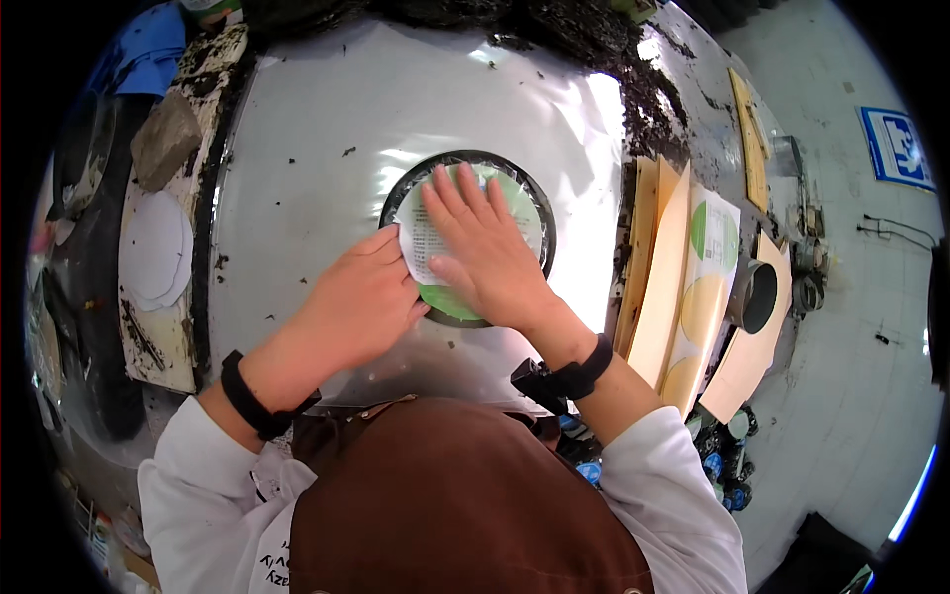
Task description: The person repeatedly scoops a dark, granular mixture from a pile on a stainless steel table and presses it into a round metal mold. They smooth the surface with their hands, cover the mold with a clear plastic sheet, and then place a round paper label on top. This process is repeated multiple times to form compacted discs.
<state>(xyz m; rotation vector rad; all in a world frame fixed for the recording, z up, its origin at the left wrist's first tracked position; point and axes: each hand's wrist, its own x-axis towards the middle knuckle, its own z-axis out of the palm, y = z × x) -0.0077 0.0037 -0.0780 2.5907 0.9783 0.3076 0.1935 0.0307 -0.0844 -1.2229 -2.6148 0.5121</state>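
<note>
A round, dark, flat packet [547, 230], with shiny clear film showing around its edge, lies on the pale work surface in front of me. On top of it is a round green and white label [443, 301] with printed text. My right hand [487, 247] rests flat across the label, fingers stretched out and slightly apart, covering its middle and right part. At the packet's left edge, my left hand [358, 302] has its fingers bent in around the rim, the thumb side touching the label's edge. The undersides of those left fingers are hidden.
Dark, flaky dried stuff [594, 40] is heaped along the far edge. To the left, a stone [165, 142] and white paper discs [155, 249] lie on a board. At right are brown sheets [661, 267], a printed label sheet [709, 287] and a metal ring [755, 296].
</note>
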